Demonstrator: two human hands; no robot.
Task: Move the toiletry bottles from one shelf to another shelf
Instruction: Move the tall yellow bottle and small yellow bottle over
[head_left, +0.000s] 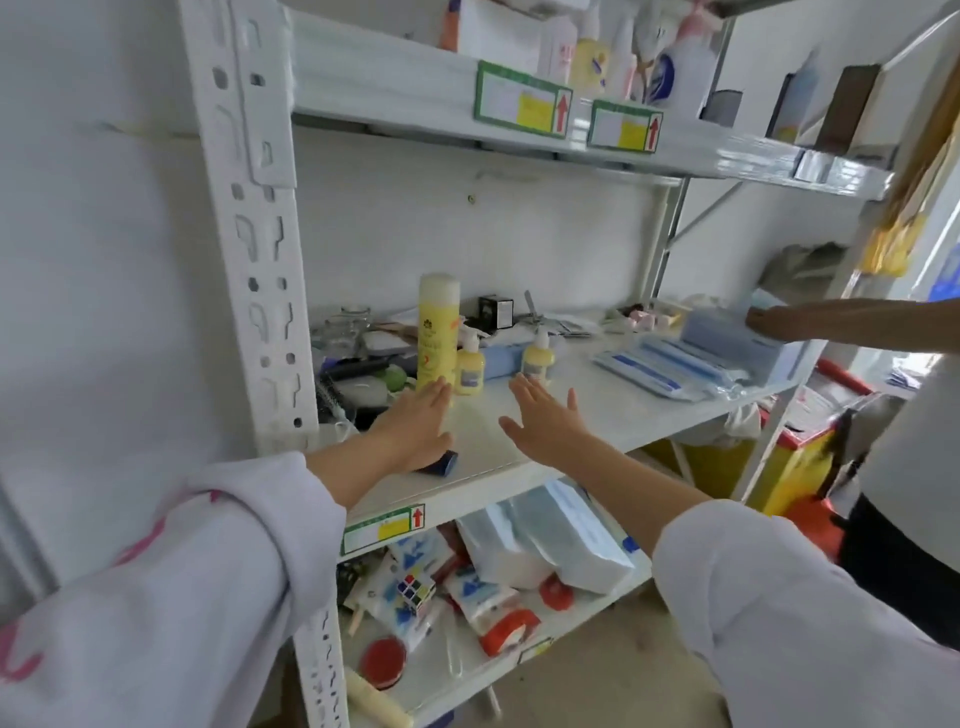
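Note:
On the middle shelf (597, 415) stand a tall yellow bottle (437, 332) and two small yellow pump bottles, one (470, 366) beside the tall bottle and one (537, 356) further right. My left hand (415, 428) lies flat and open on the shelf, fingertips just short of the tall bottle's base. My right hand (545, 421) hovers open above the shelf, fingertips close to the right pump bottle. Neither hand holds anything. The top shelf (389, 98) carries several more toiletry bottles (592, 57).
A dark blue small object (441, 464) lies under my left palm's edge. Blue mask packs (670, 366) lie at the right, where another person's hand (795, 322) touches a blue box. Brushes and jars crowd the shelf's left end. The lower shelf holds packets and a puzzle cube (415, 587).

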